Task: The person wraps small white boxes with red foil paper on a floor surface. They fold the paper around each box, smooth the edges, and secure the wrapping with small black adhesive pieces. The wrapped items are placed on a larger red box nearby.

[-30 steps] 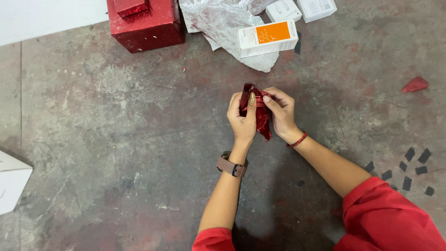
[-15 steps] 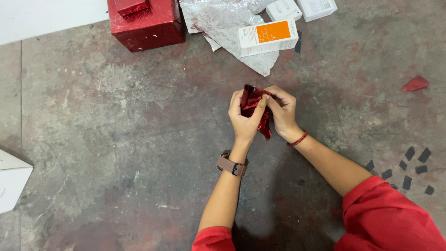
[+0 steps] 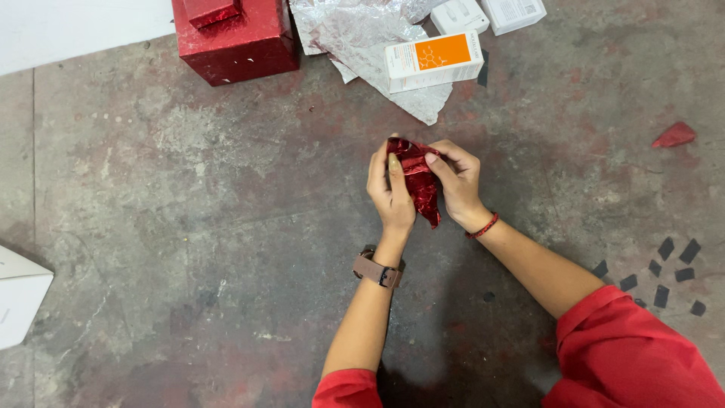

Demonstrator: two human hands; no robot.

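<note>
Head view, I see crumpled red foil wrap (image 3: 418, 181) pinched between both hands above the floor (image 3: 189, 227), left hand (image 3: 390, 193) closed on its left edge, right hand (image 3: 455, 181) gripping the right, orange-and-white box (image 3: 433, 62) beyond.

Bare floor (image 3: 189, 227) lies open leftward; boxes (image 3: 434, 60) and foil (image 3: 362, 38) crowd ahead.

Both hands, left hand (image 3: 390, 193) and right hand (image 3: 455, 181), pinch a crumpled red foil piece (image 3: 418, 177) above the concrete floor (image 3: 189, 227), mid-floor.
</note>
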